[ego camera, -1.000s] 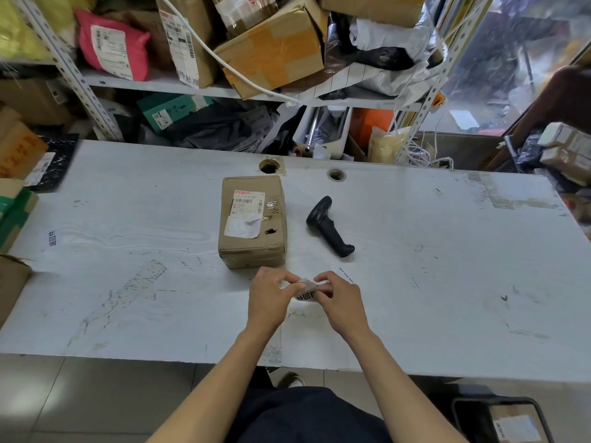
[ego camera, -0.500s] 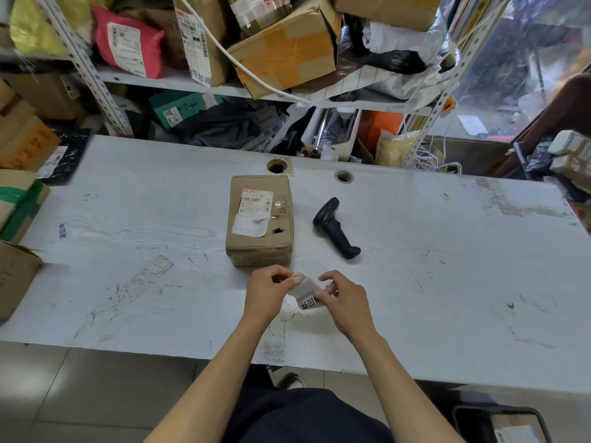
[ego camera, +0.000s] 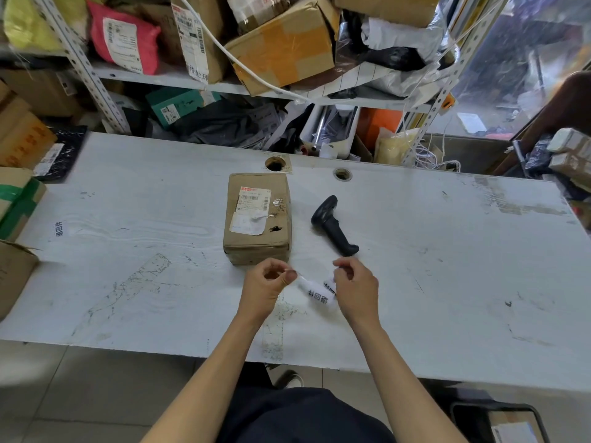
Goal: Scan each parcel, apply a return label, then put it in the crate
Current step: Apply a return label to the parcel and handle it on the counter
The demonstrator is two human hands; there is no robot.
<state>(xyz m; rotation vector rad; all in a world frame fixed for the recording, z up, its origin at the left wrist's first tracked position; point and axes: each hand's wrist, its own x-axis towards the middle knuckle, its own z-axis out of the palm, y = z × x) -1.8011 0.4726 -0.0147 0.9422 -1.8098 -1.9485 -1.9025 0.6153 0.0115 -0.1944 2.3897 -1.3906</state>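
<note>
Both hands pinch a thin, floppy return label [ego camera: 316, 290] just above the tabletop [ego camera: 447, 282]: left hand [ego camera: 267, 287] on one end, right hand [ego camera: 355, 289] on the other; likely sticky, best held by its edges. The cardboard parcel [ego camera: 257, 219] sits just beyond

Brown cardboard parcel [ego camera: 257, 219] showing matt, creased; its paper label [ego camera: 251, 210] peeling. Scanner [ego camera: 332, 226] looking black matt plastic. Tabletop [ego camera: 447, 282] appearing scuffed white.
</note>
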